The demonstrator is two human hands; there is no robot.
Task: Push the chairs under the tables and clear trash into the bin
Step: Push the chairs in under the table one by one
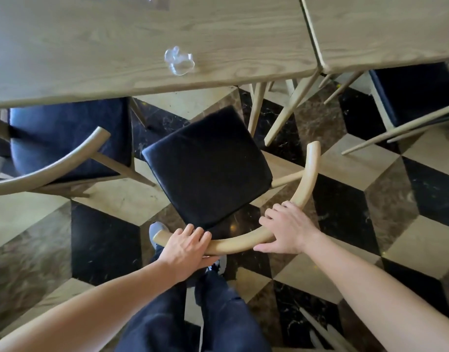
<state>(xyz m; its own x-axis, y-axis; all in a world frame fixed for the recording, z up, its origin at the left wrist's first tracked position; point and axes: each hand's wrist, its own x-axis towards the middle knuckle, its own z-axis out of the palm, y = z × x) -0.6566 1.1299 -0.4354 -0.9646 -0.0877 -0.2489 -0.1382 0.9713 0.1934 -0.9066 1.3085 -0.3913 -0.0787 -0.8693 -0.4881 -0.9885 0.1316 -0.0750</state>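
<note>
Head view has the chair (208, 163) out on the floor and skewed, its black seat pointing up and left toward the tabletop (91, 59), just short of the edge. Both grips hold its curved back rail (243, 243), fingers curled over: left grip (185, 246) near the rail's end, right grip (286, 229) at the bend. It looks to need squaring before going straight in.
</note>
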